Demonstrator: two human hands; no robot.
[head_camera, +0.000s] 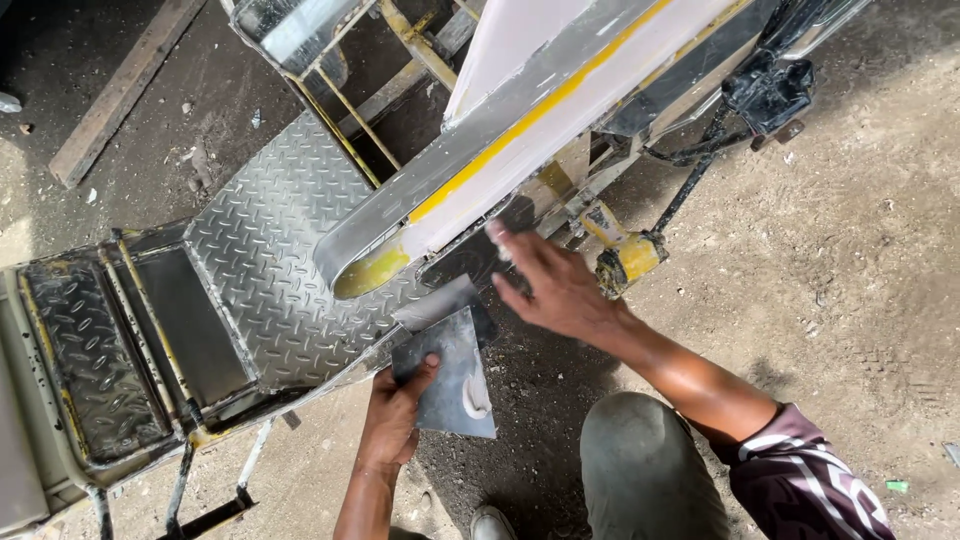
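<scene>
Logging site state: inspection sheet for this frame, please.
Surface: bare dirt floor, dusty.
Job's things: flat metal plate with a dab of white putty; white and yellow body panel above a checker-plate step.
Clutter: wooden plank, small debris.
Hands: left hand grips the plate; right hand presses fingertips at the panel's lower edge.
Cables: black hoses by a black fitting.
Surroundings: person's knee, patterned sleeve.

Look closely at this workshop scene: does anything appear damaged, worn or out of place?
Yes. The yellow paint at the curved panel's lower end looks patchy and worn beside white filler. A dab of filler sits on the metal plate the left hand holds.
</scene>
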